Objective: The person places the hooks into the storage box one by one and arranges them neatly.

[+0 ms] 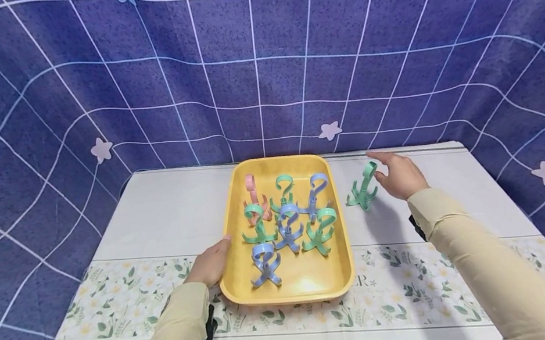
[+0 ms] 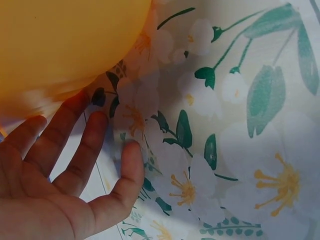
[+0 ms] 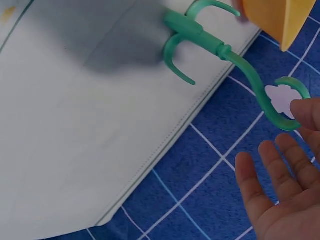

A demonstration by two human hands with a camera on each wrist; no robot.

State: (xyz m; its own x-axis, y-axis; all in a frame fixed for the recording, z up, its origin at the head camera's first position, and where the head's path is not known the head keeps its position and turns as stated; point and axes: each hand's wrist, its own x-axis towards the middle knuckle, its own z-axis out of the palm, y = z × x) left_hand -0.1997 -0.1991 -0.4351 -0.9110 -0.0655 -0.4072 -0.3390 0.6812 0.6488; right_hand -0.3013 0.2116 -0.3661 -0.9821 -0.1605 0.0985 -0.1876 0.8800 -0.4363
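A green claw-shaped hook with a curled top and splayed prongs stands on the table, right of the yellow tray. Beside its curl is my right hand, index finger reaching past the top and thumb close to it. In the right wrist view, the thumb overlaps the end of the green curl, while the other fingers are spread. My left hand rests at the tray's left side, a fingertip at the rim. From the left wrist, loosely bent fingers meet the tray's outer wall.
Inside the tray are several similar hooks: a pink one, green ones and blue ones. A white cloth with a floral band covers the table. Behind and at both sides hangs a blue gridded curtain with stars.
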